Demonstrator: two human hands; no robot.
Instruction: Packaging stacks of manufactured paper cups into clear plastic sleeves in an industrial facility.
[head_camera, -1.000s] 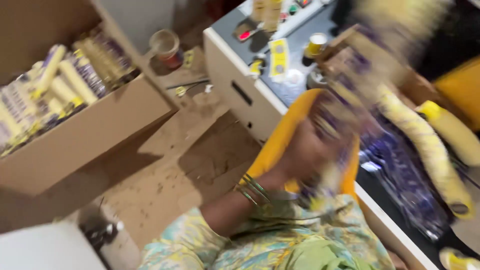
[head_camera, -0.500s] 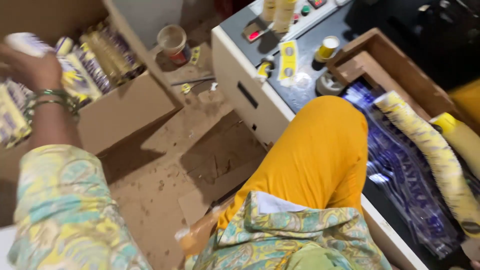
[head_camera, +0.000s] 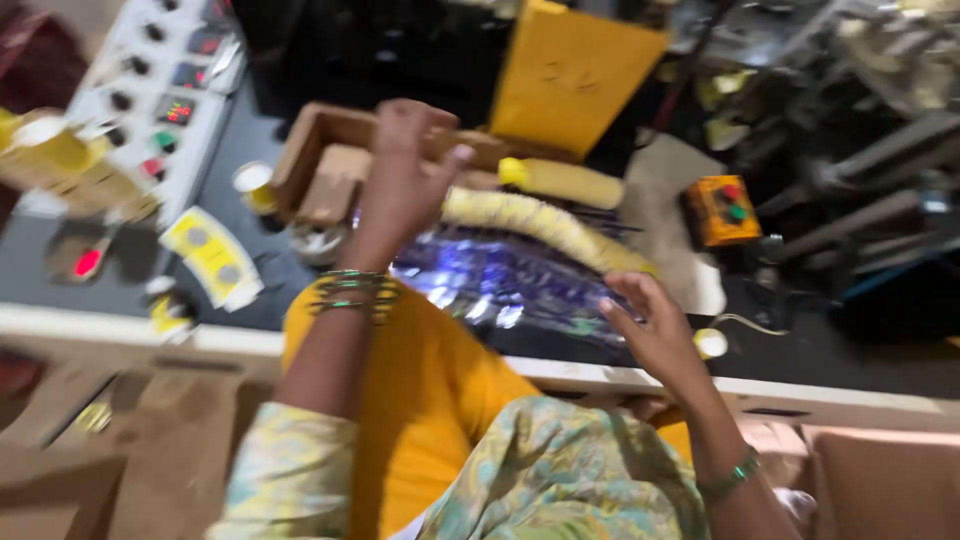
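My left hand (head_camera: 402, 178) is raised over the machine bed with its fingers loosely curled and nothing in it. It hovers near a shallow wooden tray (head_camera: 335, 155) and the left end of a yellow patterned roll (head_camera: 545, 226). My right hand (head_camera: 652, 328) is spread open, palm down, at the edge of shiny purple packaging film (head_camera: 490, 280). Green bangles circle both wrists. My yellow-clad knee (head_camera: 420, 390) fills the foreground.
A grey control panel (head_camera: 160, 90) with knobs and red lights lies at the left, with yellow tape rolls (head_camera: 60, 160) beside it. A yellow board (head_camera: 570, 75) stands behind. An orange button box (head_camera: 722, 208) sits at the right, near metal machine parts (head_camera: 870, 130).
The view has swung right from the cardboard box of packets to the machine. My left hand, which held packets over the box, is now bare above the tray. My right hand has come into view.
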